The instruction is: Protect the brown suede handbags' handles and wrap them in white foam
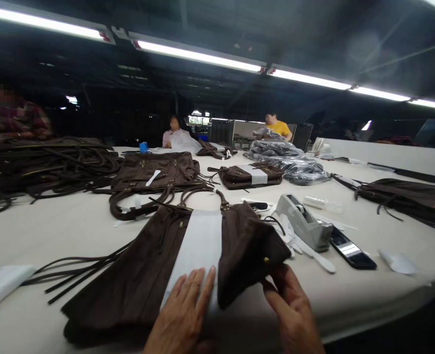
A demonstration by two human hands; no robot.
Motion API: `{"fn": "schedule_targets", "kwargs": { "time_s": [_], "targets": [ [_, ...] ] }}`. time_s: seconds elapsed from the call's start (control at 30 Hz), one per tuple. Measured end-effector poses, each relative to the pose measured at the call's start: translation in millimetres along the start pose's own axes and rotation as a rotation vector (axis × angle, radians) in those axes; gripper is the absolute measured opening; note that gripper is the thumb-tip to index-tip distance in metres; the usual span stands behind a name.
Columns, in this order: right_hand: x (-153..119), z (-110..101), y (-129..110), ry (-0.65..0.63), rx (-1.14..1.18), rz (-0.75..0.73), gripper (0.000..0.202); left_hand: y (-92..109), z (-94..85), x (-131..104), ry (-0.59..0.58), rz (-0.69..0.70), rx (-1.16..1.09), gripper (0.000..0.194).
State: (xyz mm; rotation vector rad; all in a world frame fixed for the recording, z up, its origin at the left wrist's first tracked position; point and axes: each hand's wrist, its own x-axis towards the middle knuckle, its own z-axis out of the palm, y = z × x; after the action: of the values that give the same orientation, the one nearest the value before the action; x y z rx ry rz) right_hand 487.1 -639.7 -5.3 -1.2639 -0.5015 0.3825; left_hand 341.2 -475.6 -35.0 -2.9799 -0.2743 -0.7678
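A dark brown handbag (143,275) lies on the cloth-covered table in front of me, handles pointing away. A white paper band (202,236) runs over its middle. My left hand (184,309) rests on the band's lower part, fingers stretched out. On the right, my right hand (291,305) grips the bag's side flap (254,255), which is raised and folded inward, with a small gold stud showing. Thumb and fingers pinch the flap's lower edge. Long dark tassels spread from the bag's left side.
A tape dispenser (302,221), a phone (352,248) and white strips (313,253) lie to the right. Further back are another brown bag (156,172), a banded bag (252,176) and plastic-wrapped bags (291,160). Bags are piled at left (43,164). People stand beyond.
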Motion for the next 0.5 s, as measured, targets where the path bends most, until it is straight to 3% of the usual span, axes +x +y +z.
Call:
{"fn": "schedule_targets", "kwargs": {
  "time_s": [0.07,0.17,0.27,0.37,0.5],
  "targets": [
    [17,26,-14,-0.162,-0.004,-0.096,0.031,-7,-8.8,16,0.067,-0.077,-0.005,0.075],
    [44,55,-24,-0.303,-0.029,-0.262,0.043,-32,-39.7,50,0.064,-0.294,-0.047,0.04],
    [60,63,-17,-0.291,-0.131,-0.339,0.051,-69,-77.1,87,0.06,-0.524,-0.175,0.031],
    [57,55,-2,-0.322,-0.117,-0.266,0.042,-104,-110.2,117,0.242,-0.699,-0.432,0.024],
    [46,43,12,-0.376,-0.076,-0.121,0.024,-133,-153.7,140,0.469,-0.796,-0.539,0.04]
  ]
}}
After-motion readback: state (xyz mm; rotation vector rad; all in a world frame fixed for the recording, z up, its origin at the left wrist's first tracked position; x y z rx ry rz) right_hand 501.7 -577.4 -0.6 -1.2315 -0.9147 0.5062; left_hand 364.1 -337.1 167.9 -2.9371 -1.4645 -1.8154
